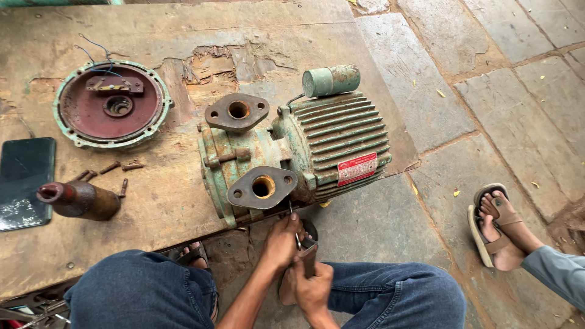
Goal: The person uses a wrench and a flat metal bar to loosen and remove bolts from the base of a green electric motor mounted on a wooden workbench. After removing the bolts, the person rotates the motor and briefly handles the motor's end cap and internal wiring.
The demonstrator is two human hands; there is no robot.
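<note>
Worn board [183, 201]: pump motor [292, 152] underside hidden; left hand [281, 242], right hand [314, 286] gripping half-hidden tool [308, 253].

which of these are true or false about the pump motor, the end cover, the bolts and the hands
1. The green pump motor lies on the wooden board. True.
2. The round end cover is fitted on the motor. False: it lies apart, on the board.
3. Loose bolts lie near the brown bottle. True.
4. Both hands are empty. False: the left hand and right hand hold a tool at the motor's lower edge.
</note>
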